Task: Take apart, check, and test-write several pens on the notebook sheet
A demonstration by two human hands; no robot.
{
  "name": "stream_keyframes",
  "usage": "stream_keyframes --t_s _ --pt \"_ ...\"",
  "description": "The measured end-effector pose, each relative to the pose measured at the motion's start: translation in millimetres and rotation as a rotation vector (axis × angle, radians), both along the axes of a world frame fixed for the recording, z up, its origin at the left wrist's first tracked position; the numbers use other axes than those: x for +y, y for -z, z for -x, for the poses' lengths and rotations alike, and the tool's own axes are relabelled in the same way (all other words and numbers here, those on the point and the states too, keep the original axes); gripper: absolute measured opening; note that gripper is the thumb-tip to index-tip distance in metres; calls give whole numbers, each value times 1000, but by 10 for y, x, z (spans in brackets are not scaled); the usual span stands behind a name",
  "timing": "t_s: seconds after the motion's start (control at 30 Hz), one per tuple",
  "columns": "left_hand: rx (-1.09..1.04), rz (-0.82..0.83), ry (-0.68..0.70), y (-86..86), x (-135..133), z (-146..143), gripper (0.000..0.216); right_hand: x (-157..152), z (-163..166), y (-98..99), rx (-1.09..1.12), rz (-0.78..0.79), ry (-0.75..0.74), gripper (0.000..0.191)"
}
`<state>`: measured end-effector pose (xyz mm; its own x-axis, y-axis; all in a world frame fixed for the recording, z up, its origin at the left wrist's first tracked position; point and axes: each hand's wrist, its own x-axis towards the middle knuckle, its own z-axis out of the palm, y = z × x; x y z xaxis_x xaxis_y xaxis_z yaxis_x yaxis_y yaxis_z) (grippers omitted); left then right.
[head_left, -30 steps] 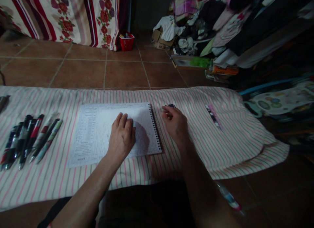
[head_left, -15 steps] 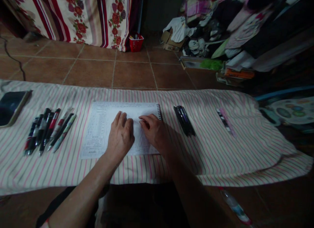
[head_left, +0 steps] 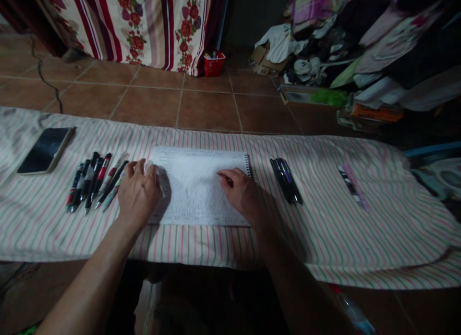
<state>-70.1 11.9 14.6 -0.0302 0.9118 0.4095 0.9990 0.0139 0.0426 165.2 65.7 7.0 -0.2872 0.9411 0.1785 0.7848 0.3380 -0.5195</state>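
A spiral notebook (head_left: 198, 191) with scribbled pages lies open on a striped cloth (head_left: 324, 229) spread over the tiled floor. My left hand (head_left: 139, 193) is at the notebook's left edge, fingers curled over a small pale thing that I cannot make out. Just left of that hand lies a row of several pens (head_left: 93, 179). My right hand (head_left: 241, 195) rests on the right part of the page with its fingers lying flat and nothing visible in them. A few dark pens (head_left: 286, 179) lie together on the cloth just right of the spiral binding.
A dark phone (head_left: 45, 150) lies at the cloth's far left. A striped pen (head_left: 351, 186) lies further right. A red basket (head_left: 213, 63) stands by a floral sheet (head_left: 151, 22). Piled clothes and boxes (head_left: 324, 51) fill the back right. A small bottle (head_left: 355, 313) lies near my right side.
My left hand slid from the middle of the page to its left edge, by the pen row. My right hand came off the dark pens onto the page. The view shifted left, revealing the phone.
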Motion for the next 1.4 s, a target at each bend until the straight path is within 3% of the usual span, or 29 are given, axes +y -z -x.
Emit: stream_keyframes --t_s 0.23,0.43,0.63,0.97,1.4 --pt "3 50 -44 59 -49 256 31 13 -17 14 29 9 -14 23" --pt "50 148 -151 -24 -93 338 32 23 -15 -10 42 41 -15 22" --pt "138 187 -221 -53 -90 324 30 28 -15 9 60 36 -10 22" --pt "103 181 -279 -46 -82 316 28 44 -24 26 85 35 -17 22" --pt "27 343 -348 -123 16 172 28 35 -33 13 85 63 -15 21"
